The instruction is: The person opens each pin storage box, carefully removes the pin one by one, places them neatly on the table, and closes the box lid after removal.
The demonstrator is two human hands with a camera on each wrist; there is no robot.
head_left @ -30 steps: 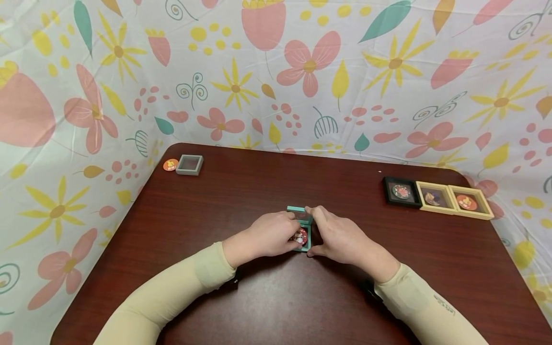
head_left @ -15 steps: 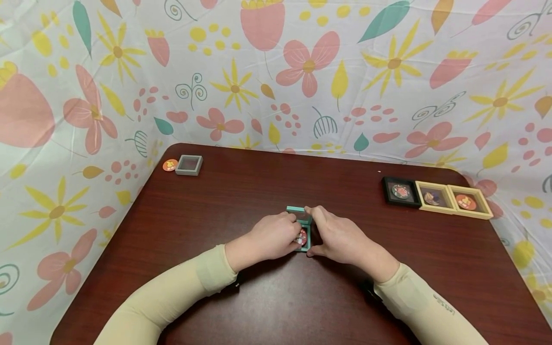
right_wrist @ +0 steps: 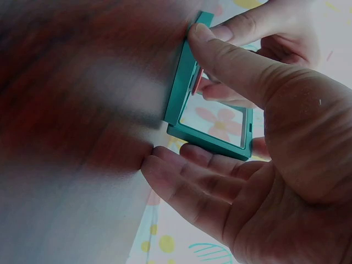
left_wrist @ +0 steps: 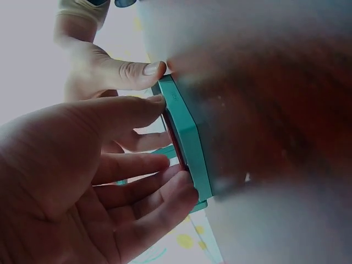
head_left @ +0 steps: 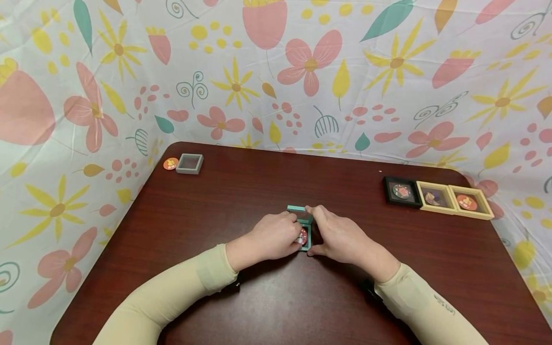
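Note:
A teal display frame [head_left: 297,209] stands opened on the table, its lid with a clear pane [right_wrist: 212,118] tilted up at the far side. In its base is a round red badge [head_left: 304,235] with a printed picture, partly hidden by fingers. My left hand [head_left: 272,235] reaches in from the left and pinches the badge between thumb and fingertips, with the thumb [left_wrist: 148,107] at the near side. From the right, my right hand [head_left: 345,237] grips the frame, thumb on the near edge of the base and other fingers beside the raised lid.
To the right lie a black frame [head_left: 385,191] and two pale yellow frames [head_left: 437,209] [head_left: 473,215], each holding a badge. At the back left are a grey frame [head_left: 188,172] and an orange round badge [head_left: 170,164]. A flowered cloth [head_left: 267,100] hangs behind the brown table [head_left: 241,187].
My left hand has shifted slightly to the right and covers a little more of the red badge. The right hand and the teal frame have hardly moved.

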